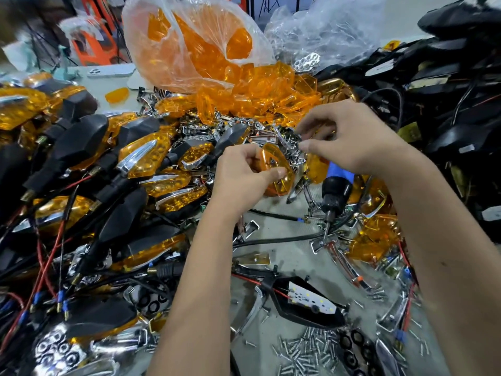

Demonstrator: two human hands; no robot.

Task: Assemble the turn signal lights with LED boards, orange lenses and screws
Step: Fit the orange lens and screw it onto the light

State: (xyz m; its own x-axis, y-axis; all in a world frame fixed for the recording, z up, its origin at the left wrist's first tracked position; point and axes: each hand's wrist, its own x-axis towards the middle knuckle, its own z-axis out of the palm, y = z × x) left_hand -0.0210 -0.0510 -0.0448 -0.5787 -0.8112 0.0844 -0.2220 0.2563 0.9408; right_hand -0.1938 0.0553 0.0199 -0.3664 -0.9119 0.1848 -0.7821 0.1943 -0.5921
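Well under way, by the look of the pile: at least a dozen finished turn signal lights with black housings and orange lenses (81, 158) heaped at left, too tangled to count exactly; one open black plastic housing with a white LED board seated inside (311, 299) lying near the front edge, lens and screws not yet fitted. One transparent orange plastic lens (276, 169) pinched between thumb and curled fingers of the left hand (244, 177), held above the table centre; right hand (349, 139) just beside it, fingertips nipped on a small chrome reflector piece (291, 143), or so it seems. Many loose lenses spilling from one clear plastic bag (195, 44); scores of small silver screws (303, 354) scattered in front; one black electric screwdriver (334, 196) lying untouched.
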